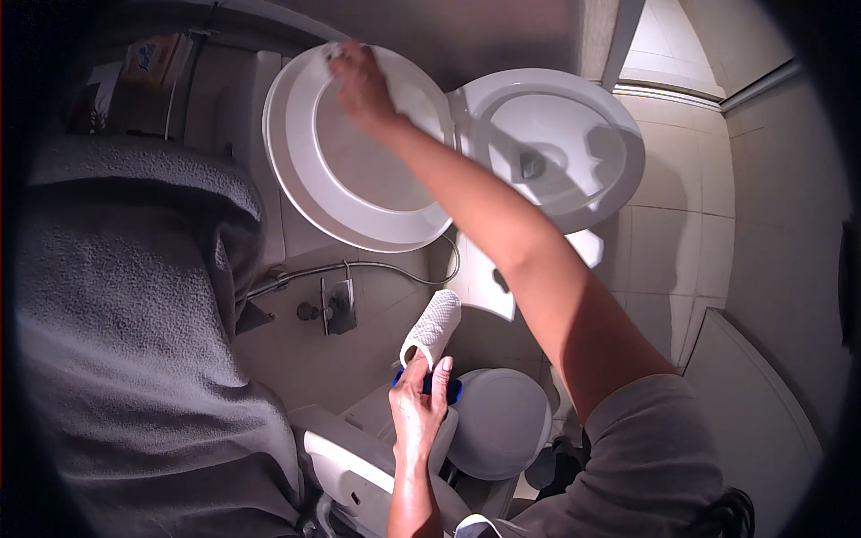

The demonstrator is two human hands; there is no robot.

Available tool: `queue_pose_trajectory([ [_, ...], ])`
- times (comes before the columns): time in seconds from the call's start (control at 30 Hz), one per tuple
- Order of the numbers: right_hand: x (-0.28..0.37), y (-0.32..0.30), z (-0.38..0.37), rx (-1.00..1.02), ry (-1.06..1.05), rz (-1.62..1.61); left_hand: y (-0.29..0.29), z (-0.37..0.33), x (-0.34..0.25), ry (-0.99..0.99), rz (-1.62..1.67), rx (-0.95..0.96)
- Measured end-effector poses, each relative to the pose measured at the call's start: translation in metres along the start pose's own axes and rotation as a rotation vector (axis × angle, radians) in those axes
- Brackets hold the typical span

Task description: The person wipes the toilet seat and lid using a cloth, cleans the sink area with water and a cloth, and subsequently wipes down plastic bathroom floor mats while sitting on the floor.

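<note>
One white roll, axis pointing forward-right; left grip clamped on it; right grip unclear.

**Gloss, fuzz and embossed paper**

The toilet bowl looks like glossy ceramic, its raised seat smooth, shiny plastic. Nearer the person than the bowl: a paper roll — dry, matt, embossed — and a matt plastic round lid. Left of the bowl: a fuzzy cloth towel — and a shiny metal hose.

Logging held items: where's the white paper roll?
Head view, just below picture centre: the white paper roll is in the left hand, with the metal hose above it in frame.
</note>
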State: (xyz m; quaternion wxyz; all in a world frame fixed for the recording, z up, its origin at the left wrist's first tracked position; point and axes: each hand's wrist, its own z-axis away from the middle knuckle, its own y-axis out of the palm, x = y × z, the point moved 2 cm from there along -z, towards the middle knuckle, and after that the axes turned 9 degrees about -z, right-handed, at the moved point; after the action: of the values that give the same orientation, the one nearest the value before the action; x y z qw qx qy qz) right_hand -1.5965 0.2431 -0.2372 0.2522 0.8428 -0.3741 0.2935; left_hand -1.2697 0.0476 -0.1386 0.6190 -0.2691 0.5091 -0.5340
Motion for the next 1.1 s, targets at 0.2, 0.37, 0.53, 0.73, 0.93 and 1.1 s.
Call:
queue_pose_trajectory([
  [0.2, -0.108, -0.048, 0.059, 0.32, 0.186, 0.345, -0.003, 0.001, 0.006, 0.056, -0.085, -0.063],
  [0.37, -0.105, -0.112, 0.175, 0.418, 0.381, 0.316, -0.002, -0.002, 0.003, 0.097, -0.074, -0.094],
  [0.53, -0.014, -0.139, 0.225, 0.275, 0.611, 0.227, 0.0, -0.003, 0.004, 0.08, -0.061, -0.067],
  [0.73, 0.106, -0.125, 0.207, 0.007, 0.912, 0.039, -0.001, -0.004, -0.001, 0.021, -0.035, -0.015],
  [0.93, 0.154, -0.097, 0.15, -0.038, 0.787, -0.215, -0.009, -0.004, 0.011, 0.002, 0.042, -0.248],
  [1.1, 0.147, -0.105, 0.137, 0.112, 0.673, -0.41, -0.011, -0.004, 0.0, 0.094, -0.045, -0.168],
])
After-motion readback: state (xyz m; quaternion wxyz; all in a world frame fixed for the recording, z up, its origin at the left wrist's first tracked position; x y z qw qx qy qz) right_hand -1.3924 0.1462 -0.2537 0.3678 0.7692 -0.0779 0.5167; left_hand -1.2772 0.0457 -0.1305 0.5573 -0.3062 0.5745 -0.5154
